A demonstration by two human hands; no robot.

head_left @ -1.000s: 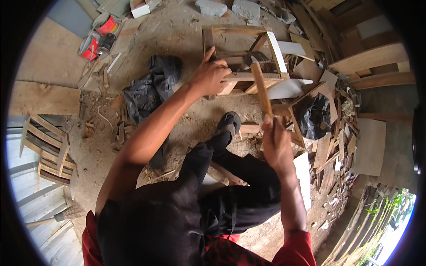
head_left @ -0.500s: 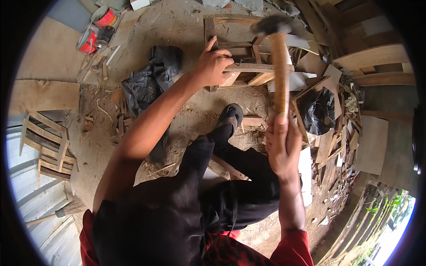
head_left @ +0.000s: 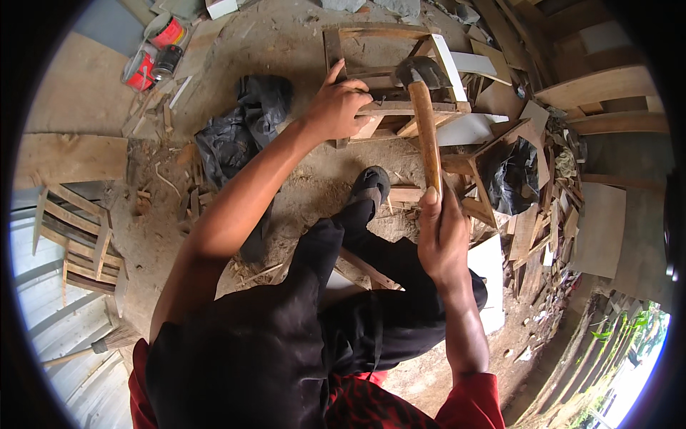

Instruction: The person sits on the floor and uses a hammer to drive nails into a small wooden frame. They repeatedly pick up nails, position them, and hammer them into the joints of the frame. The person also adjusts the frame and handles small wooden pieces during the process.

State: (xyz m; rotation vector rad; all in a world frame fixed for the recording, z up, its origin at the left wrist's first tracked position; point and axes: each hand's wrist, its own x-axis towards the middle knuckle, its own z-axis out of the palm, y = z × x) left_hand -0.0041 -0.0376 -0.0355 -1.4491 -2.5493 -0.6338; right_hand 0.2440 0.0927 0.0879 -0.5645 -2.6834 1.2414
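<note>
My right hand [head_left: 443,239] is closed around the wooden handle of a hammer [head_left: 426,132]. Its dark head hovers over or near the front rail of a wooden frame [head_left: 400,108]; whether they touch I cannot tell. My left hand [head_left: 337,109] grips the left end of that rail, with the index finger stretched along the side piece. A thin nail seems to stand up from the rail just right of the left fingers, small in view. The frame has several bars, and one on its right side shows a white face.
Wood offcuts and a black plastic bag [head_left: 511,179] are heaped at right. Another black bag [head_left: 239,121] lies left of my arm. Red cans [head_left: 166,30] stand at far left, slatted wood pieces [head_left: 78,229] lower down. My shoe [head_left: 371,187] is below the frame.
The hammer has come down and left, from above the frame's right end toward the rail near my left hand. My left hand keeps its grip, barely shifted.
</note>
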